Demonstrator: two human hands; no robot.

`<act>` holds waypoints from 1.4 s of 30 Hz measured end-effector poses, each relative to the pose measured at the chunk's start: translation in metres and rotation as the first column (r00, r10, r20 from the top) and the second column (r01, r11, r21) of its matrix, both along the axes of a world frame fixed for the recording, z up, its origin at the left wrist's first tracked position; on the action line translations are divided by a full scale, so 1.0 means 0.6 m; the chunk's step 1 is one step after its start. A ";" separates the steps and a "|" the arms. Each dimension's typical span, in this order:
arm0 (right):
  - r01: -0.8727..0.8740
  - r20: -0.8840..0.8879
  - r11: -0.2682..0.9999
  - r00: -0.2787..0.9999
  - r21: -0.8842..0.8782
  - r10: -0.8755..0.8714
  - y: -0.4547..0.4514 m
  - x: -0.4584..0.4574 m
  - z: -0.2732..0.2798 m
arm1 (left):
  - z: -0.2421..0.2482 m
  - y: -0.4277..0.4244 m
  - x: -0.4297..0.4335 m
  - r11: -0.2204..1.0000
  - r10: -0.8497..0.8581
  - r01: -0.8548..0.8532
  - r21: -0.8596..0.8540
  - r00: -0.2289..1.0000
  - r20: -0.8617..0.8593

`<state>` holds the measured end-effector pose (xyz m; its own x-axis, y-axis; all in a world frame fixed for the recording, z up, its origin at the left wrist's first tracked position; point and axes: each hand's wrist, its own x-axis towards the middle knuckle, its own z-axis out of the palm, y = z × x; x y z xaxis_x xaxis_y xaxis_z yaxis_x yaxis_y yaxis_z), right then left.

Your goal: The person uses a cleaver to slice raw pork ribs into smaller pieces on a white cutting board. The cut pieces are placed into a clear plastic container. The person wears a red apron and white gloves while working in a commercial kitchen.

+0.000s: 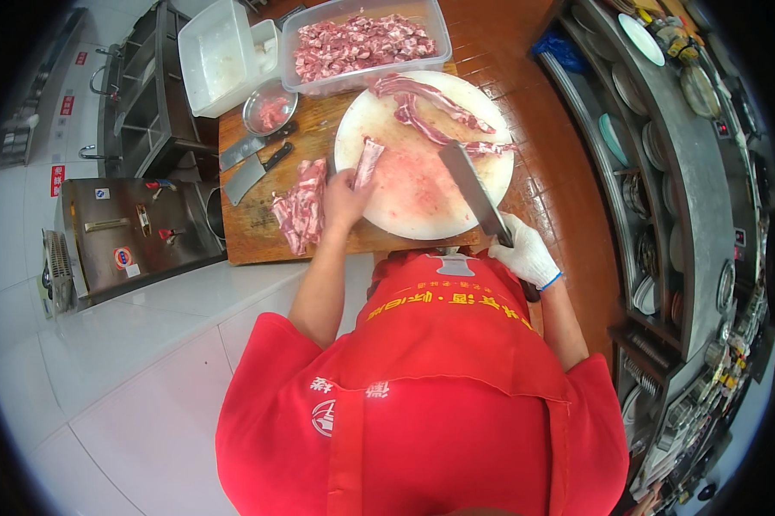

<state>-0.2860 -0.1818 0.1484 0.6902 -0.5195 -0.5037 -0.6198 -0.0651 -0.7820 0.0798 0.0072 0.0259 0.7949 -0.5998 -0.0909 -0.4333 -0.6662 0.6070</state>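
My left hand (347, 203) is bare and holds the near end of a raw rib piece (369, 160) at the left edge of the round white cutting board (394, 208). In my right hand (524, 253), which wears a white knitted glove, is the dark handle of a cleaver (471, 186); its blade slants over the board's right part. Long raw meat strips (436, 103) lie across the board's far right, one end close to the cleaver's tip. A pile of raw ribs (303, 205) rests on the wooden table just left of my left hand.
Two more cleavers (245, 179) lie on the wooden table (258, 242), beside a metal bowl (270, 108) with meat scraps. A clear plastic tub (366, 74) of chopped meat and an upright white plastic bin (214, 61) stand at the far side. Metal shelves with plates (652, 145) stand right.
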 end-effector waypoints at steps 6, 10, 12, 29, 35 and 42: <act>-0.074 -0.142 0.988 0.988 -0.135 0.055 -0.017 -0.012 -0.024 | 0.005 -0.028 -0.042 0.994 0.112 -0.112 -0.005 0.992 0.049; 0.086 -0.141 0.992 0.987 0.091 -0.073 -0.024 -0.028 -0.039 | 0.012 -0.010 -0.055 0.874 0.033 -0.417 -0.249 0.563 -0.826; 0.091 -0.050 0.986 0.995 0.137 -0.085 -0.027 -0.030 -0.044 | 0.021 0.001 -0.087 0.792 -0.187 -0.524 -0.313 0.280 -0.942; -0.028 0.047 0.879 0.997 -0.475 0.057 -0.050 0.021 -0.004 | 0.020 0.009 -0.238 0.958 -0.048 0.054 -0.281 0.998 0.028; -0.162 -0.049 0.829 0.986 -0.535 0.161 -0.013 0.111 -0.014 | 0.006 0.018 -0.256 0.916 -0.075 0.111 -0.385 0.991 0.108; -0.291 -0.164 0.784 0.957 -0.548 0.241 -0.007 0.134 -0.102 | -0.010 0.020 -0.268 0.875 -0.083 0.170 -0.453 0.975 0.205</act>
